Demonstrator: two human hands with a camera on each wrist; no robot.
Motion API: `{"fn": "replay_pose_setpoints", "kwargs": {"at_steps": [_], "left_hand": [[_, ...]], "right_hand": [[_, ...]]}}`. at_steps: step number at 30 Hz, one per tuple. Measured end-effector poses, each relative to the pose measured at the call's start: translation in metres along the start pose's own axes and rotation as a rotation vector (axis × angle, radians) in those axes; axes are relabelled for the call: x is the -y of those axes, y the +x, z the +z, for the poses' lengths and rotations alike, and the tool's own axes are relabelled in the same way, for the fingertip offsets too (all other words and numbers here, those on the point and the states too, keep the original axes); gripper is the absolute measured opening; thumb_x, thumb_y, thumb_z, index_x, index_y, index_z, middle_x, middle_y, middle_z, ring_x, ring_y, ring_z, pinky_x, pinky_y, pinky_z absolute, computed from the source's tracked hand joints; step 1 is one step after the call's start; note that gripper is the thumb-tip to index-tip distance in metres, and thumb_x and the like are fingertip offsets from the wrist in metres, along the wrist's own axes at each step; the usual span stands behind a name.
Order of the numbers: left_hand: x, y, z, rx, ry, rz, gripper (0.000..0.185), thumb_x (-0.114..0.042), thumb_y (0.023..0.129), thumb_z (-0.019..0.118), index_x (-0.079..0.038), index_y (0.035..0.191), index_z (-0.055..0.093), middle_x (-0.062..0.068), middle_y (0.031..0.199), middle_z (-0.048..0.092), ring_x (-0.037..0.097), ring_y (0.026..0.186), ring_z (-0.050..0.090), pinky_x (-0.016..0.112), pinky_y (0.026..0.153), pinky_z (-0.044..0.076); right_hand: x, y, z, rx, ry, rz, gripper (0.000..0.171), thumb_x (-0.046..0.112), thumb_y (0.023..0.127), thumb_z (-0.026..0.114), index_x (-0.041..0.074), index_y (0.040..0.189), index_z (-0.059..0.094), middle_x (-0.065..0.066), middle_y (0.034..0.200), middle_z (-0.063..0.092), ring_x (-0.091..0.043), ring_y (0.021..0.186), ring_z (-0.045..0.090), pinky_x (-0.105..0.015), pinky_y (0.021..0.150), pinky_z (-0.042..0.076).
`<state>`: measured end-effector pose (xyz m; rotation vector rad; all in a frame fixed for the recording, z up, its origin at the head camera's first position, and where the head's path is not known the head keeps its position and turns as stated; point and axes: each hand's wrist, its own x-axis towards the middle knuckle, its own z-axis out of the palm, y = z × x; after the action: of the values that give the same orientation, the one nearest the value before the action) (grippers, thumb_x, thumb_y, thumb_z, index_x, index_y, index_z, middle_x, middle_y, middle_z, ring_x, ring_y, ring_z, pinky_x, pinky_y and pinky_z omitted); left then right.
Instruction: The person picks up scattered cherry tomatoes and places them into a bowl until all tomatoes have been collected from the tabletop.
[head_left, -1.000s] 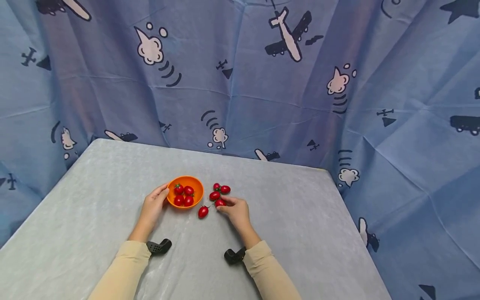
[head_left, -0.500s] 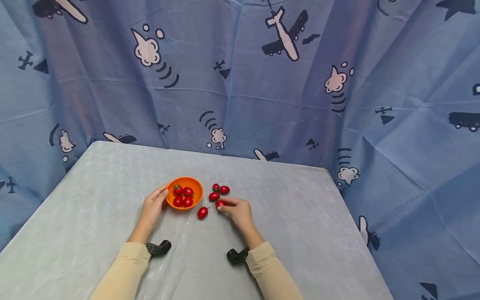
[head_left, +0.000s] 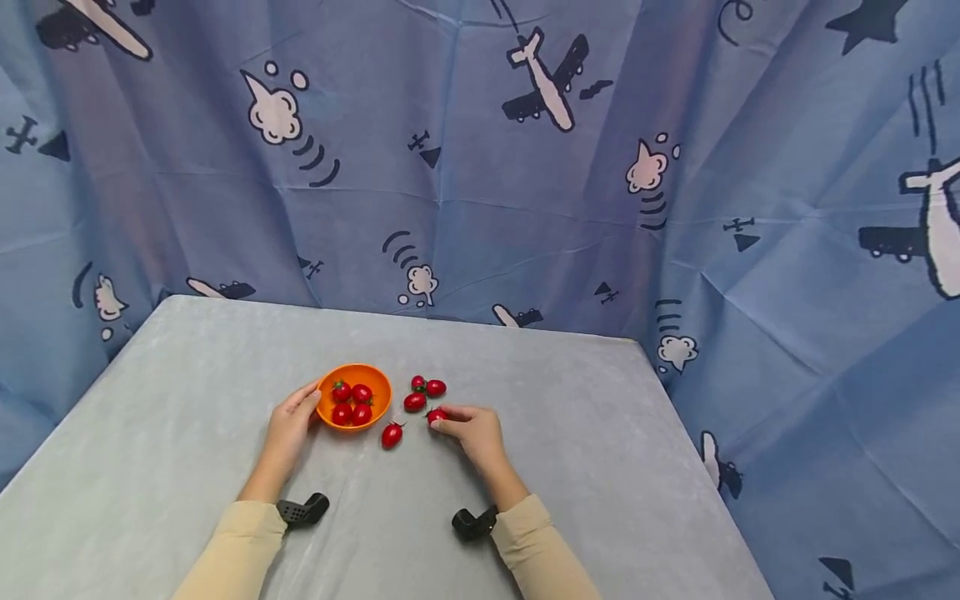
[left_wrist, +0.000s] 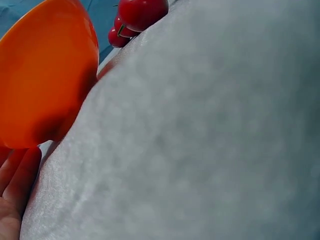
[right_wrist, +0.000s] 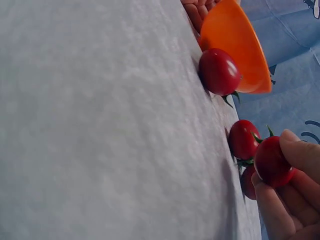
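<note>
In the head view, an orange bowl (head_left: 375,419) holds several red cherry tomatoes (head_left: 362,393). My left hand (head_left: 288,425) grips the bowl at its left side, with the thumb at the rim; the left wrist view shows fingers (left_wrist: 20,175) against the outside of the bowl (left_wrist: 50,70). My right hand (head_left: 474,433) pinches one cherry tomato (right_wrist: 273,161) with a green stem between thumb and fingers, seemingly just off the table. A single tomato (head_left: 392,435) lies between the bowl and my right hand. More loose tomatoes (head_left: 415,402) lie behind it, right of the bowl.
A pale grey cloth covers the table (head_left: 600,467). Behind and to the right hangs a blue curtain (head_left: 480,233) printed with planes and clouds. Black wrist devices (head_left: 303,510) sit on both wrists below beige sleeves (head_left: 232,550).
The head view has shifted a little. My right hand has drawn its pinched tomato slightly right, away from the loose ones. The left hand stays on the bowl.
</note>
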<state>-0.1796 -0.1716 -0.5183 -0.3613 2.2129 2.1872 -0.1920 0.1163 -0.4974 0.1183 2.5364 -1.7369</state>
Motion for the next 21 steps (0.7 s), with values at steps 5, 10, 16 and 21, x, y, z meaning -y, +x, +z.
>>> {"fn": "replay_pose_setpoints", "kwargs": {"at_steps": [5, 10, 16, 21], "left_hand": [[0.005, -0.002, -0.002, -0.02, 0.001, -0.016, 0.054, -0.037, 0.106, 0.044, -0.008, 0.151, 0.042, 0.01, 0.157, 0.042, -0.021, 0.103, 0.047, -0.002, 0.086, 0.041], [0.002, 0.0, 0.0, -0.007, -0.016, 0.003, 0.055, -0.038, 0.105, 0.044, -0.008, 0.151, 0.042, 0.011, 0.156, 0.043, -0.019, 0.104, 0.049, -0.001, 0.087, 0.041], [0.001, 0.003, 0.002, -0.01, -0.034, 0.004, 0.053, -0.036, 0.106, 0.044, -0.006, 0.15, 0.043, 0.013, 0.154, 0.045, -0.021, 0.1, 0.051, 0.0, 0.087, 0.043], [0.002, 0.003, 0.001, -0.013, -0.034, -0.019, 0.053, -0.036, 0.106, 0.044, -0.008, 0.151, 0.043, 0.012, 0.154, 0.045, -0.022, 0.097, 0.052, 0.0, 0.086, 0.043]], "right_hand": [[0.002, 0.0, -0.002, -0.004, -0.022, 0.009, 0.031, 0.021, 0.079, 0.084, 0.007, 0.106, 0.079, -0.01, 0.107, 0.077, -0.023, 0.11, 0.066, -0.034, 0.087, 0.057], [0.01, 0.002, -0.005, -0.012, -0.008, 0.025, 0.031, 0.022, 0.079, 0.084, 0.009, 0.106, 0.079, -0.009, 0.108, 0.077, -0.021, 0.106, 0.067, -0.036, 0.086, 0.058], [0.018, 0.003, -0.002, -0.022, 0.011, 0.041, 0.032, 0.025, 0.079, 0.084, 0.01, 0.107, 0.079, -0.008, 0.109, 0.076, -0.02, 0.105, 0.067, -0.037, 0.088, 0.058], [0.025, 0.003, 0.0, -0.043, 0.03, 0.045, 0.034, 0.025, 0.079, 0.084, 0.009, 0.108, 0.078, -0.01, 0.111, 0.076, -0.02, 0.104, 0.069, -0.037, 0.088, 0.058]]}}
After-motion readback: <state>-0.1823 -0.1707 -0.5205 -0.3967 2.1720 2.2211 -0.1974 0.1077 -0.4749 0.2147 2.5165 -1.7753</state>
